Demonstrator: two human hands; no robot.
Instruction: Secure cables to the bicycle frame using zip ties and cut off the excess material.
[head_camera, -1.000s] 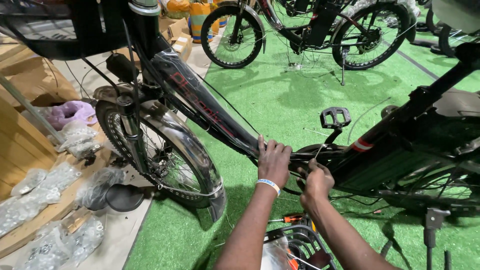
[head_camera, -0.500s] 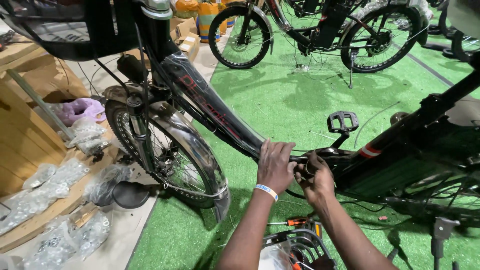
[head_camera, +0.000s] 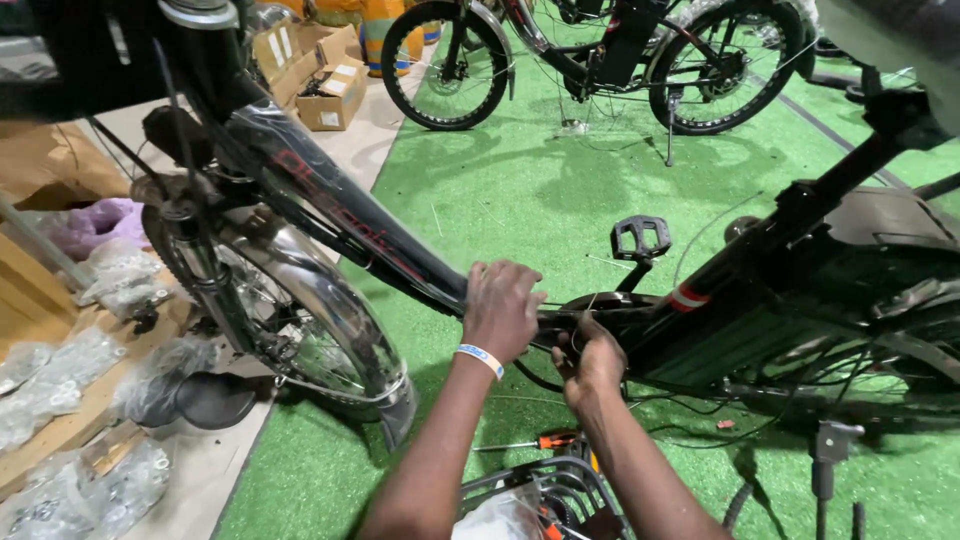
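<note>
- A black electric bicycle (head_camera: 330, 215) fills most of the view, standing on green artificial turf (head_camera: 520, 180); its thick down tube slopes from upper left to the crank area at the centre.
- The bicycle's front wheel (head_camera: 300, 320) sits at the left, wrapped by a shiny silver mudguard (head_camera: 340, 320) whose lower tip reaches the turf edge.
- A second black bicycle (head_camera: 600, 60) stands well apart at the top, on its kickstand.
- Cardboard boxes (head_camera: 325, 85) lie on the pale floor at the turf's edge, upper left.
- Clear plastic bags of small parts (head_camera: 60, 375) rest on wooden boards at the left.
- The left hand (head_camera: 500, 310), with a pale wristband (head_camera: 480, 358), is curled over the lower end of the down tube, fingers pressed together and wrapped over the top of the frame.
- The right hand (head_camera: 590, 355) is just beside it, below the frame by the crank, fingers closed around black cables (head_camera: 565, 330); exactly what it pinches I cannot tell.
- A black pedal (head_camera: 641, 237) stands up behind the hands.
- A wire basket (head_camera: 540, 495) sits below the forearms.
- An orange-handled screwdriver (head_camera: 530, 441) lies on the turf between the forearms.
</note>
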